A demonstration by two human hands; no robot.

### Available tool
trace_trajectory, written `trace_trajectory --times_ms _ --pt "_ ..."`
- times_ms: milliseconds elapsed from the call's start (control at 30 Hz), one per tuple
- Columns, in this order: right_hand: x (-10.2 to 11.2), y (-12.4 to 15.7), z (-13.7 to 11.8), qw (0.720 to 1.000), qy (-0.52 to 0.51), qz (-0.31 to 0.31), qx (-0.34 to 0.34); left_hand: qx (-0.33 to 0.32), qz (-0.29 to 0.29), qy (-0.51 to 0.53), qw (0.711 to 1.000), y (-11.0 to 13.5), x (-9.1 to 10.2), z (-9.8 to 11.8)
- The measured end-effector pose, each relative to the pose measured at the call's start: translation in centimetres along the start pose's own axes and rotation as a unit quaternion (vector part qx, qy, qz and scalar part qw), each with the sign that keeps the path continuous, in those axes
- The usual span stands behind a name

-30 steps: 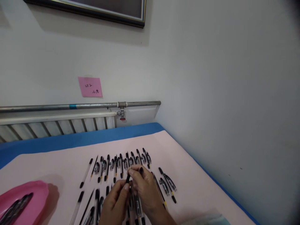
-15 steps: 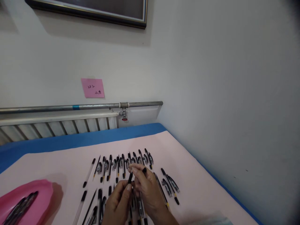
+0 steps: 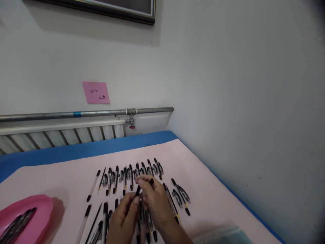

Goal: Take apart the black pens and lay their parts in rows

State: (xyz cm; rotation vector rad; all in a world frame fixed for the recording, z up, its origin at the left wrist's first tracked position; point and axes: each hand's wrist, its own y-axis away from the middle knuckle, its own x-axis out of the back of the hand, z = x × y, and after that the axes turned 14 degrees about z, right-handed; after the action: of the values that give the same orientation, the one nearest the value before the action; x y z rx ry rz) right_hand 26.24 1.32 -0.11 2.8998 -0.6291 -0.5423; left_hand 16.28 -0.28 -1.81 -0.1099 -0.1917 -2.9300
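My left hand [image 3: 125,217] pinches a slim black pen part [image 3: 138,190] between thumb and forefinger. At that part's upper end are the closed fingertips of my right hand [image 3: 156,201]. A second black end [image 3: 151,181] sticks out above my right hand's fingers, and the rest of it is hidden in that hand. Beneath and around both hands lie disassembled pens: clear barrels with black ends [image 3: 93,185], dark refills [image 3: 93,222] and black clip caps [image 3: 177,198]. My hands cover part of the near row.
On the left stands a pink dish [image 3: 43,211] with several dark pens [image 3: 19,223] in it. A pale pink sheet [image 3: 203,203] covers the blue table [image 3: 114,144]. Behind are a radiator [image 3: 68,137] and a pipe [image 3: 101,113]; a wall [image 3: 241,101] borders the right side.
The whole view has shifted slightly, so the scene sits a little further left and up. Both hands stay together on the black pen part, with little change in grip.
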Motion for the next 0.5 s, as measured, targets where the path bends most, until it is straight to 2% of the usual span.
trace_trajectory --times_ms 167,367,500 --pt "0.2 -0.2 -0.1 0.999 0.004 0.035 0.025 -0.022 -0.010 -0.010 1.000 -0.1 -0.1 -0.2" --pt "0.9 -1.5 -0.3 0.993 -0.060 0.086 0.045 -0.041 -0.040 -0.035 0.998 0.1 -0.2 -0.4" --pt "1.5 -2.4 -1.0 0.982 -0.103 0.144 0.060 -0.012 -0.049 -0.030 0.998 0.1 -0.2 -0.3"
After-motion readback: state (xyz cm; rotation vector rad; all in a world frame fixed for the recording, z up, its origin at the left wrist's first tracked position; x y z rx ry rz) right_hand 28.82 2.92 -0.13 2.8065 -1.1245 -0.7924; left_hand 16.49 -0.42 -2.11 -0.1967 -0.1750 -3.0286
